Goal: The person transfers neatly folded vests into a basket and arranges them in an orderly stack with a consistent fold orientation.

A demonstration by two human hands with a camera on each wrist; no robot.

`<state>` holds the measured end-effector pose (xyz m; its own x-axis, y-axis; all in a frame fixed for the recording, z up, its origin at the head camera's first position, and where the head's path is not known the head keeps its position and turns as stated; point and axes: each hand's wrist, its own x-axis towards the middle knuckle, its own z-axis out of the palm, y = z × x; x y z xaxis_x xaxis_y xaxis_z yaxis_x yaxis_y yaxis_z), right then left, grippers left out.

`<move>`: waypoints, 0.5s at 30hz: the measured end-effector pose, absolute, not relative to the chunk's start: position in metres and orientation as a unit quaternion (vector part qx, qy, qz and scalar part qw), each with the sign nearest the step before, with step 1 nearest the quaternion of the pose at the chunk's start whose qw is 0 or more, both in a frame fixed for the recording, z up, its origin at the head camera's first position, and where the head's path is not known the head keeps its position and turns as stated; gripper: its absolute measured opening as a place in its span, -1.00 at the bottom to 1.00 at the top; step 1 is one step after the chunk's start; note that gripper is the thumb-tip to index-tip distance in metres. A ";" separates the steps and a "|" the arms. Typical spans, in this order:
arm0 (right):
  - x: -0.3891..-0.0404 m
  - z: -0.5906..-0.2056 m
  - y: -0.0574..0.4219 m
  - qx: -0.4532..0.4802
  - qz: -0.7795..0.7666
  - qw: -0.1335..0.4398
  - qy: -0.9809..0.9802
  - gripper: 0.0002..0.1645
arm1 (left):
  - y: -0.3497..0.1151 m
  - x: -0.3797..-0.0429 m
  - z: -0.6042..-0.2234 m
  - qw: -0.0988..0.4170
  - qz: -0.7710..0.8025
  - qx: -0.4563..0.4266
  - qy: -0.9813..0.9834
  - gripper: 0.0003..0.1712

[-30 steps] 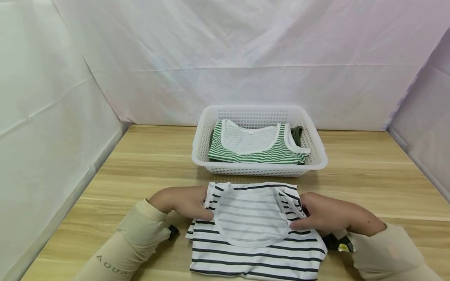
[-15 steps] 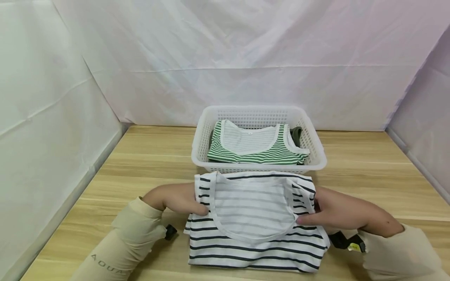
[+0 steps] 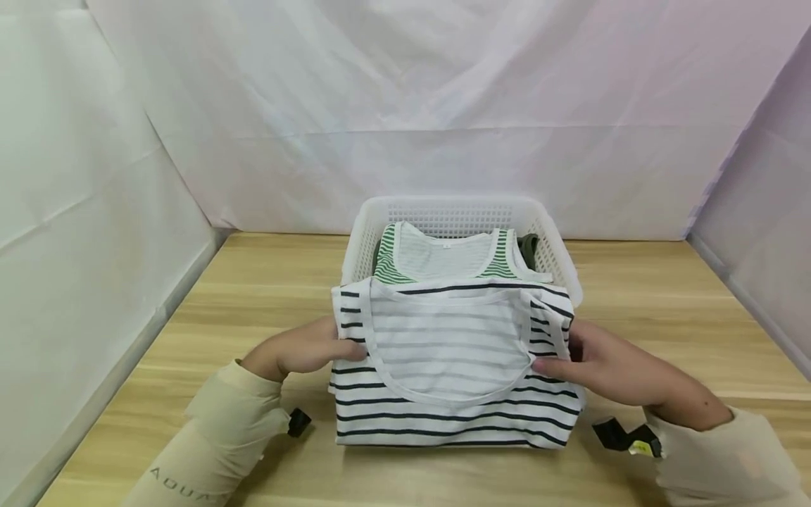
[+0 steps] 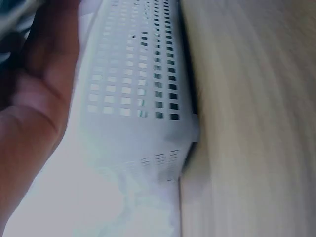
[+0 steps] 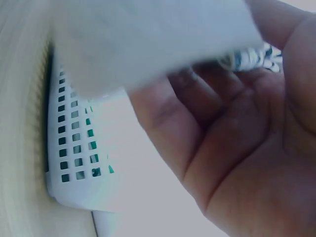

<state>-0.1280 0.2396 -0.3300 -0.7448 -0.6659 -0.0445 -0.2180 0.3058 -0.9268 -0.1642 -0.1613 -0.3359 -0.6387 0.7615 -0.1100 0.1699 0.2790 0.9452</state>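
Note:
A folded white tank top (image 3: 443, 415) with black stripes hangs between both hands, its wide neckline facing up. My left hand (image 3: 307, 346) grips its left side, thumb on top and fingers hidden beneath. On the opposite side my right hand (image 3: 611, 362) holds it the same way; the right wrist view shows those fingers (image 5: 163, 108) curled under the cloth. The top's far edge overlaps the front of a white plastic basket (image 3: 562, 260). Inside the basket lies a folded green-striped tank top (image 3: 386, 257), its lower part covered from view.
Dark green cloth (image 3: 528, 248) shows at the basket's right inside. The basket stands on a wooden table (image 3: 266, 282), near a white sheet wall (image 3: 443, 162) at the back. More sheeting hangs on the left and right sides.
Both hands have lifted the black-striped tank top off the table and carried it forward, so it now covers the basket's front rim. The basket keeps its place.

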 end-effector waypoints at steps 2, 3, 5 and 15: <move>-0.126 -0.329 0.239 -0.264 -0.519 0.199 0.788 -0.56 | -0.161 -0.163 -0.334 0.279 0.541 0.298 0.735 -0.43; -0.126 -0.327 0.239 -0.257 -0.522 0.191 0.791 -0.55 | -0.161 -0.163 -0.333 0.275 0.551 0.290 0.732 -0.44; -0.126 -0.324 0.238 -0.248 -0.525 0.175 0.795 -0.53 | -0.161 -0.163 -0.331 0.265 0.564 0.284 0.729 -0.46; -0.161 -0.297 0.227 -0.217 -0.479 0.092 0.846 -0.41 | -0.155 -0.183 -0.308 0.197 0.592 0.264 0.735 -0.51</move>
<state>-0.1607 0.2268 -0.2974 -0.8886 -0.4556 0.0527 -0.2795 0.4468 -0.8498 -0.1831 -0.1552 -0.3077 -0.7826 0.6222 0.0226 0.1551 0.1596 0.9749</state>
